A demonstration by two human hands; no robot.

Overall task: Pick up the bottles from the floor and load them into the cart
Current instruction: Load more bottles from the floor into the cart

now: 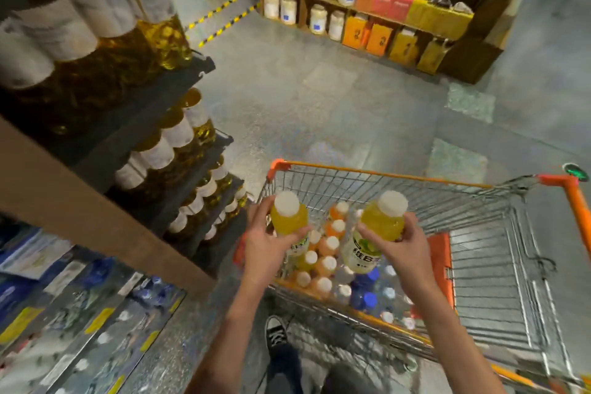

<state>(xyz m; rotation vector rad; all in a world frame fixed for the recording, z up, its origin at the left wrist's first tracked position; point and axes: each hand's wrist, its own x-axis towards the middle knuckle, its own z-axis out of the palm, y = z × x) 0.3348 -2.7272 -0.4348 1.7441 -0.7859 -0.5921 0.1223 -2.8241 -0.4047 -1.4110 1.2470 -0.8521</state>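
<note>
Holding one yellow bottle in each hand, I had both of them up over the near left corner of the cart [383, 173] and not yet set down. My left hand [267, 251] was wrapped round the lower body of the left bottle [288, 216], fingers curled across its label, white cap pointing up. My right hand [404, 251] gripped the right bottle [382, 224] the same way, thumb across the front and fingers behind, the bottle tilted slightly toward the middle. Beneath them, along the cart's near left side, stood the bottles already loaded [329, 261]: orange and yellow ones with white caps, and beside them clear ones with blue caps [369, 299]. The far right part of the cart showed only bare wire. I judged the job well along, with this pair next to go in against the loaded rows. Whether more bottles were waiting I could not tell; the stretch of floor [319, 99] in view held none, and the ground near my shoe [275, 334] was mostly hidden by my arms and the cart.
</note>
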